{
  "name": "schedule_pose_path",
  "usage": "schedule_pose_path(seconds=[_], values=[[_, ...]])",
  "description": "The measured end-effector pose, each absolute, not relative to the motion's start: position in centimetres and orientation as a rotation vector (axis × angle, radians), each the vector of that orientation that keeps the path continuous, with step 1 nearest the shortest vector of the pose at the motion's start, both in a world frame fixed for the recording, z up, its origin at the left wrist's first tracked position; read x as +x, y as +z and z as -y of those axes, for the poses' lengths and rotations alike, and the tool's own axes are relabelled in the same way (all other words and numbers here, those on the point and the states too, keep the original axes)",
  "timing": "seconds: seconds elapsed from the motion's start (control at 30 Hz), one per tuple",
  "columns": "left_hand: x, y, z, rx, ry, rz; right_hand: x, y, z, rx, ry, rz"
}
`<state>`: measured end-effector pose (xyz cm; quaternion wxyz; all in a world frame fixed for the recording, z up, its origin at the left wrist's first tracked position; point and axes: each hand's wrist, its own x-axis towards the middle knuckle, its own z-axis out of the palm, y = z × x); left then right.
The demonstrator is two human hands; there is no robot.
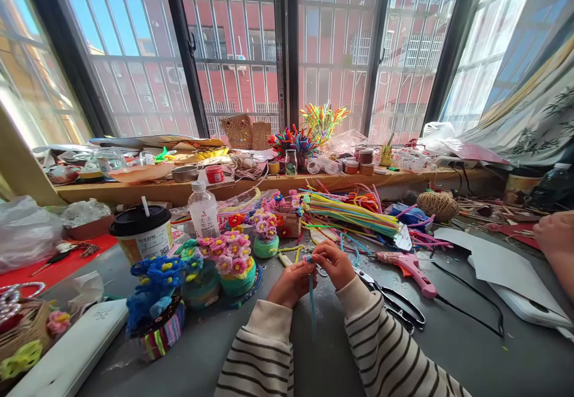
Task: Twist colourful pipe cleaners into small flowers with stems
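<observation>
Above the grey tabletop, my left hand (289, 283) and my right hand (335, 264) meet, fingers closed in a pinch. Between their fingertips is a light-blue pipe cleaner (313, 310), whose tail hangs straight down. Its upper end looks curled into a small shape with some pink by it, partly hidden by the fingers. Right of my right hand lie black-handled scissors (406, 307) and a pink glue gun (415, 271). Left of my hands stand pots of pipe-cleaner flowers: pink ones (231, 253), blue ones (159, 280) and a smaller pink bunch (264, 226).
A bundle of colored pipe cleaners (354, 210) lies behind my hands. A lidded cup (146, 235) and a water bottle (204, 211) stand left. White paper (502, 259) lies right, near another person's arm (558, 247). The glue gun's black cord (475, 319) crosses the table.
</observation>
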<state>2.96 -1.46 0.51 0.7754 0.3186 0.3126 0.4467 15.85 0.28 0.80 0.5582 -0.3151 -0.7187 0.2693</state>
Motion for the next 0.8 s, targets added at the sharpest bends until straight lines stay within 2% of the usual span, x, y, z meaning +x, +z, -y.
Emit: schedule_pose_path(seconds=[0.2, 0.47, 0.8], values=[[3.0, 0.47, 1.38, 0.706, 1.045, -0.694, 16.02, 0.98, -0.28, -0.696, 0.737, 1.678], [3.13, 0.86, 1.55, 0.922, 1.426, -0.807, 16.11, 1.1, -0.03, -0.722, 0.841, 1.621], [2.99, 0.84, 1.39, 0.932, 1.561, -0.868, 15.52, 0.87, 0.16, -0.853, 0.939, 1.697]])
